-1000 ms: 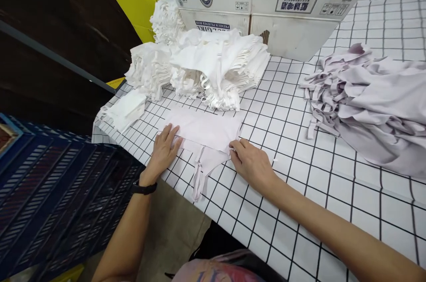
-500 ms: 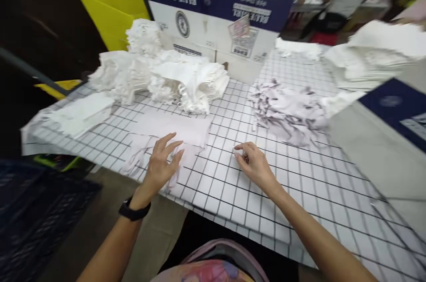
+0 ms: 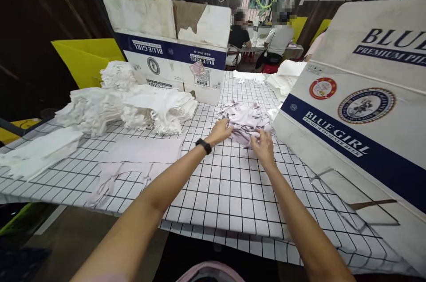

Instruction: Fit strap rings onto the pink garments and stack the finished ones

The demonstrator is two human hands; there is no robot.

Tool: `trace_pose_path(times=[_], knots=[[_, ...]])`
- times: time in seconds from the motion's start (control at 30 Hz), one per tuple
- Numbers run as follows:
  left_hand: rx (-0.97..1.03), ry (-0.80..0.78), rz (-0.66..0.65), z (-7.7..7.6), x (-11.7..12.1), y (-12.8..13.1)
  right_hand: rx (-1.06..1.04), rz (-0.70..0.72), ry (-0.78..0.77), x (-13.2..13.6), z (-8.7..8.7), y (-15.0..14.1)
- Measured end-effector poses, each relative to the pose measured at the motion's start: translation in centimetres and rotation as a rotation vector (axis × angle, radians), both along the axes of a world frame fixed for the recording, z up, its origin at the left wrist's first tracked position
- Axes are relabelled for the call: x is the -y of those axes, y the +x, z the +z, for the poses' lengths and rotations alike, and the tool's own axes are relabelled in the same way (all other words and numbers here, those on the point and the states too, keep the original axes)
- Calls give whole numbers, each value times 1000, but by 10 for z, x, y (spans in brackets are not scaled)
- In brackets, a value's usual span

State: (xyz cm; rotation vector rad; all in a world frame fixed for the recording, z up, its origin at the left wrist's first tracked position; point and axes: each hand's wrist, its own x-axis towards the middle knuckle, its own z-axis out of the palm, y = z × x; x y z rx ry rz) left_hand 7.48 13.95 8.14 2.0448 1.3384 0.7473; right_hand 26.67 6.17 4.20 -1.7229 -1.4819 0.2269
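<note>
Garments (image 3: 245, 114) of pale lilac fabric are lying heaped just right of the frame's middle. My left hand (image 3: 220, 131) is touching their left edge and my right hand (image 3: 264, 146) their lower right, fingers curving; I cannot tell whether either is pinching any. A flat lilac piece (image 3: 141, 151) is lying left of centre, below white fabric stacks (image 3: 146, 102).

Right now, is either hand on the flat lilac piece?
No, the left hand and right hand are both at the lilac pile, to the right of the flat piece.
</note>
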Motion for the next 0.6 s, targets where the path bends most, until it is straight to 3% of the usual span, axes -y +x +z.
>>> trace_pose_path(times=[0.13, 0.27, 0.43, 0.6], knots=[[22, -110, 70, 1, -37, 34, 82, 33, 23, -48, 14, 8], [85, -196, 109, -4, -47, 45, 94, 55, -5, -67, 16, 10], [214, -275, 104, -6, -44, 46, 48, 44, 34, -58, 32, 9], [403, -300, -90, 19, -26, 41, -2, 108, 93, -29, 84, 7]])
